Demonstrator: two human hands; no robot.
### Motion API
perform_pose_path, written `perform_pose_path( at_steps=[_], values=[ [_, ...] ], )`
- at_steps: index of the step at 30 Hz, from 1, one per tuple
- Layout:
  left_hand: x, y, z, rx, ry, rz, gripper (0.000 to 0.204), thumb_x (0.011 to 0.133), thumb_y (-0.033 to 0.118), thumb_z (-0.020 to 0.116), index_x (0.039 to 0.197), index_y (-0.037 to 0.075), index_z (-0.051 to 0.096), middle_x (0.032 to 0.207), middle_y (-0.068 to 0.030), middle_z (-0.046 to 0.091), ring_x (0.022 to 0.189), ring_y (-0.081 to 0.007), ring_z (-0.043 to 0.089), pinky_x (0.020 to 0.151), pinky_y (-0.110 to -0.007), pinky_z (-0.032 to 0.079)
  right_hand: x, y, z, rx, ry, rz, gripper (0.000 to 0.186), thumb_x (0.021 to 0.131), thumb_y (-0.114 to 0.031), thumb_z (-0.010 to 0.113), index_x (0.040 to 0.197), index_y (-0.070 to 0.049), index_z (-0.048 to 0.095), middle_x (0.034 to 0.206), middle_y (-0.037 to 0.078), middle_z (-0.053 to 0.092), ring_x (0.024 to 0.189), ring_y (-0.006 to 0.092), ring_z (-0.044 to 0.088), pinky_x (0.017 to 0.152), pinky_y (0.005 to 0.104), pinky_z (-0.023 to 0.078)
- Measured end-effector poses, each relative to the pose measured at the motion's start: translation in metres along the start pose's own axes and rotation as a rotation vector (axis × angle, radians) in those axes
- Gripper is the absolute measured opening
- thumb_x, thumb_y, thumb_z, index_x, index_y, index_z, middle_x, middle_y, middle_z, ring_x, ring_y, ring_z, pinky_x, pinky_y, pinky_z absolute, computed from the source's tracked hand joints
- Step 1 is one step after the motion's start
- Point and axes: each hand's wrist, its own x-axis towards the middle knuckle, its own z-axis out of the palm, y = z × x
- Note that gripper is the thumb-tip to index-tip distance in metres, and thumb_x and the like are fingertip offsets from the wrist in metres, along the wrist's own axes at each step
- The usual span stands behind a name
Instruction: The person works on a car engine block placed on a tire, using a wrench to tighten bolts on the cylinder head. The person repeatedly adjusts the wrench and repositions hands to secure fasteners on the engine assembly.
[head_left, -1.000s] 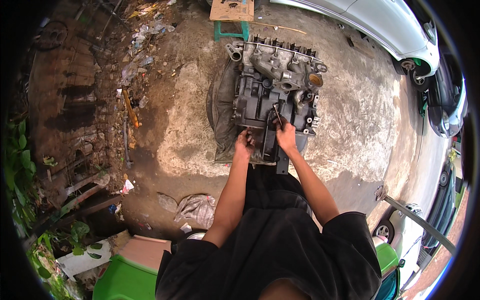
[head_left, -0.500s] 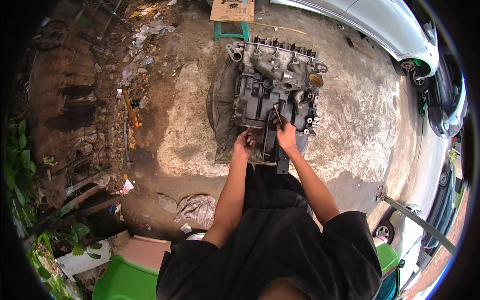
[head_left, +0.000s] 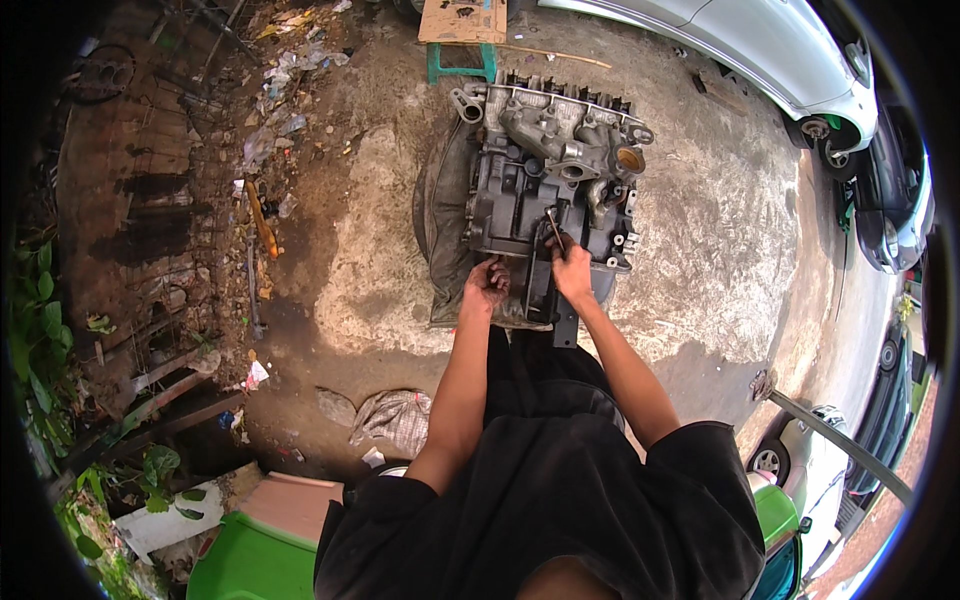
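A grey engine block (head_left: 495, 205) lies in front of me, with a cast metal intake manifold (head_left: 545, 135) on its far side. My right hand (head_left: 571, 272) is closed around a slim wrench (head_left: 556, 232), whose far end meets the block near a dark bracket (head_left: 540, 290). My left hand (head_left: 486, 285) is at the block's near edge, left of that bracket. Its dirty fingers are curled together, and whatever they grip is hidden. Under the block, a dark cloth-covered tyre or pad (head_left: 447, 215) shows at the left.
A green stool (head_left: 461, 64) with a cardboard sheet (head_left: 464, 20) stands beyond the engine. Litter (head_left: 285, 90) is strewn along the left. A silver car (head_left: 740, 50) is parked at the far right. A crumpled sack (head_left: 392, 420) lies near my left elbow.
My left hand has shifted very slightly left and its fingers have curled a little differently. The right hand and wrench look almost unmoved.
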Motion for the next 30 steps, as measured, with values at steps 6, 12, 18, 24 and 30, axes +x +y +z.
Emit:
perform_pose_path(
  at_steps=[6, 12, 18, 24, 30],
  values=[
    [-0.001, -0.031, 0.004, 0.411, 0.199, 0.526, 0.011, 0.095, 0.017, 0.053, 0.099, 0.008, 0.059, 0.067, 0.0020, 0.045, 0.046, -0.0110, 0.030, 0.047, -0.028, 0.028, 0.000, -0.001, 0.000, -0.016, -0.002, 0.008, 0.013, 0.085, -0.004, 0.051, 0.092, -0.002, 0.062, 0.076, 0.023, 0.063, 0.074, 0.0393, 0.064, 0.065, 0.0420, 0.049],
    [-0.003, -0.034, 0.010, 0.386, 0.228, 0.502, 0.021, 0.097, 0.020, 0.050, 0.113, 0.010, 0.058, 0.069, 0.0035, 0.045, 0.049, -0.0116, 0.031, 0.048, -0.029, 0.028, 0.000, 0.001, 0.000, -0.034, -0.015, 0.012, 0.013, 0.086, -0.004, 0.051, 0.093, -0.002, 0.062, 0.078, 0.024, 0.063, 0.077, 0.0402, 0.064, 0.066, 0.0432, 0.049],
    [-0.005, -0.036, 0.013, 0.431, 0.178, 0.517, 0.021, 0.098, 0.021, 0.044, 0.114, 0.010, 0.053, 0.068, 0.0039, 0.045, 0.048, -0.0110, 0.029, 0.048, -0.027, 0.026, -0.001, -0.001, -0.001, -0.010, -0.002, 0.005, 0.013, 0.086, -0.004, 0.050, 0.093, -0.002, 0.062, 0.078, 0.023, 0.063, 0.078, 0.0406, 0.064, 0.067, 0.0423, 0.049],
    [-0.004, -0.019, 0.010, 0.285, 0.034, 0.286, 0.010, 0.097, 0.018, 0.045, 0.095, 0.010, 0.052, 0.062, 0.0051, 0.043, 0.046, -0.0105, 0.028, 0.047, -0.026, 0.024, -0.001, -0.001, -0.001, -0.005, 0.003, 0.003, 0.013, 0.086, -0.004, 0.050, 0.092, -0.002, 0.062, 0.077, 0.022, 0.063, 0.078, 0.0404, 0.063, 0.067, 0.0419, 0.049],
    [-0.001, -0.019, 0.007, 0.274, 0.080, 0.285, 0.004, 0.091, 0.016, 0.056, 0.095, 0.015, 0.056, 0.065, 0.0046, 0.043, 0.047, -0.0110, 0.029, 0.047, -0.027, 0.023, -0.001, 0.001, 0.000, -0.006, 0.011, -0.037, 0.013, 0.086, -0.004, 0.051, 0.092, -0.002, 0.062, 0.077, 0.023, 0.063, 0.077, 0.0406, 0.063, 0.067, 0.0433, 0.049]
  ],
)
